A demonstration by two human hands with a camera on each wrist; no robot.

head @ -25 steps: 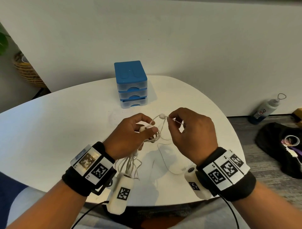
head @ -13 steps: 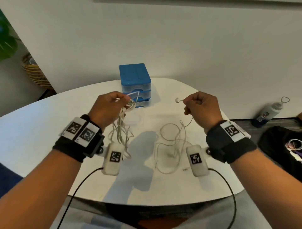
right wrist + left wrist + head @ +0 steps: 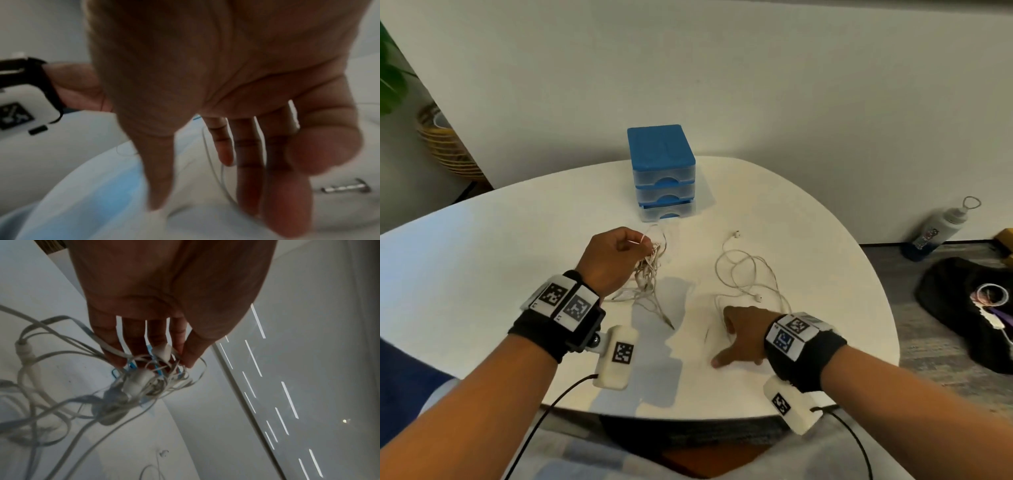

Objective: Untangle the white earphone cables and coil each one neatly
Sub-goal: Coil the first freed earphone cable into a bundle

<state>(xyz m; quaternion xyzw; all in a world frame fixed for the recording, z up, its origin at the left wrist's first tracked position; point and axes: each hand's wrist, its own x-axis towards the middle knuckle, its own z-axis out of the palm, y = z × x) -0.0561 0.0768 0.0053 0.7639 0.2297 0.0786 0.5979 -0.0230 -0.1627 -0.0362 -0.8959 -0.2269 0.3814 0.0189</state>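
My left hand (image 3: 616, 260) pinches a tangled bundle of white earphone cables (image 3: 650, 274) just above the white table (image 3: 482, 260); strands trail down to a plug near the middle. In the left wrist view the fingertips (image 3: 185, 356) clamp the knot of cables (image 3: 139, 382). A separate white earphone cable (image 3: 746, 274) lies loose on the table to the right, one earbud (image 3: 737, 234) at its far end and another (image 3: 757, 297) nearer me. My right hand (image 3: 739, 334) is low over the table near that cable's front end, fingers spread and straight (image 3: 246, 162), holding nothing; a thin strand (image 3: 213, 170) runs under them.
A blue three-drawer plastic organiser (image 3: 662, 171) stands at the back middle of the table. On the floor to the right are a white bottle (image 3: 938, 229) and a dark bag (image 3: 969, 308). A wicker basket (image 3: 445, 150) sits at far left.
My right hand has let go of the earbud and dropped toward me onto the table; the freed cable now lies flat. My left hand lowered with the tangled bundle.
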